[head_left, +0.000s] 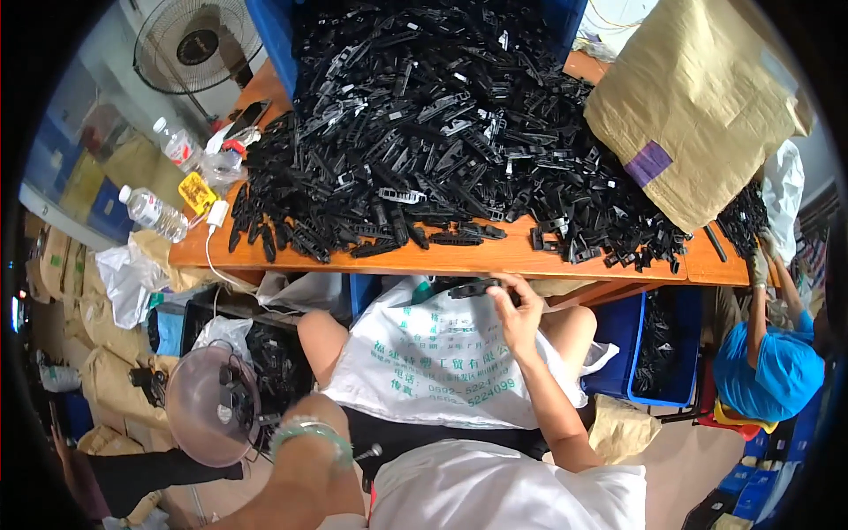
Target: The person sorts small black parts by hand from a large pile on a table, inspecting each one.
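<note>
My right hand is closed, thumb and fingers pinching one end of a long, narrow black plastic part. It is just in front of the table's near edge, above the white woven sack spread over my lap. My left hand is low on the left, with a pale green bangle at the wrist. Its fingers are hidden, so what they hold does not show. Beside it stands a translucent pinkish bowl with some black parts inside.
A large heap of black plastic parts spills from a blue bin over the orange table. Bottles stand left, near a fan. A brown sack lies right. A gloved co-worker in blue handles parts there, beyond another blue bin.
</note>
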{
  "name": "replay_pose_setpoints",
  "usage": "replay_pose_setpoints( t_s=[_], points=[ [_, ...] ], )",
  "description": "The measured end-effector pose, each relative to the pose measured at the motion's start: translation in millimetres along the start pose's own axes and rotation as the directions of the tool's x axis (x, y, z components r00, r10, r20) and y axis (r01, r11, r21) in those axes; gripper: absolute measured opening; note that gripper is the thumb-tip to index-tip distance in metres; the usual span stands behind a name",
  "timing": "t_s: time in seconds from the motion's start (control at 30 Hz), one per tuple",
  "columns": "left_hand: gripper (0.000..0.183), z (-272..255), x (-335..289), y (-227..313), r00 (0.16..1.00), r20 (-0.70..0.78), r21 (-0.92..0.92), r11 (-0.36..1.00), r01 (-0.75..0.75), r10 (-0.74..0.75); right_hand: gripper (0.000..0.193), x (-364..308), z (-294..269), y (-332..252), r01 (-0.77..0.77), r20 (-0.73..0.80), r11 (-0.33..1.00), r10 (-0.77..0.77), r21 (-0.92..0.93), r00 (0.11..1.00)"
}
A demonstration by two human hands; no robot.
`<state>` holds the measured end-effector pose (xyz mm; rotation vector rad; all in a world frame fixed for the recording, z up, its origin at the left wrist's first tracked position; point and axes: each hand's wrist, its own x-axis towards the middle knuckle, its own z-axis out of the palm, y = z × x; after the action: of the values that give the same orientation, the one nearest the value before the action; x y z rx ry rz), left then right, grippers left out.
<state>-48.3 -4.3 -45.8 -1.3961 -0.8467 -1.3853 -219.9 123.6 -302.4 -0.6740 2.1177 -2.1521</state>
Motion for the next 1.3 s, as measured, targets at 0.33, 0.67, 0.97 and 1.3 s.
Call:
replay_pose_setpoints(
  t_s=[0.33,0.67,0.97,1.3],
  points=[
    [0.041,-58,-218,-73,0.323,-0.511,0.671,-0.135,0.729,-0.797,0.022,23,-19,1,-0.300,0.091,0.855,0.289,0.423,0.953],
    [0.022,-97,-252,-95,0.416,-0.370,0.847,-0.117,0.519,-0.831,0.035,25,-27,-3,-0.365,-0.019,0.843,0.405,0.394,0.914],
    [0.022,-100,-262,-92,0.470,-0.384,0.847,-0.101,0.521,-0.795,0.049,57,-24,7,0.216,0.192,0.924,-0.161,-0.316,0.968],
    [0.020,-102,-263,-91,0.490,-0.335,0.860,-0.049,0.508,-0.805,0.059,45,-30,23,0.369,0.302,0.691,-0.223,-0.622,0.927]
  ],
)
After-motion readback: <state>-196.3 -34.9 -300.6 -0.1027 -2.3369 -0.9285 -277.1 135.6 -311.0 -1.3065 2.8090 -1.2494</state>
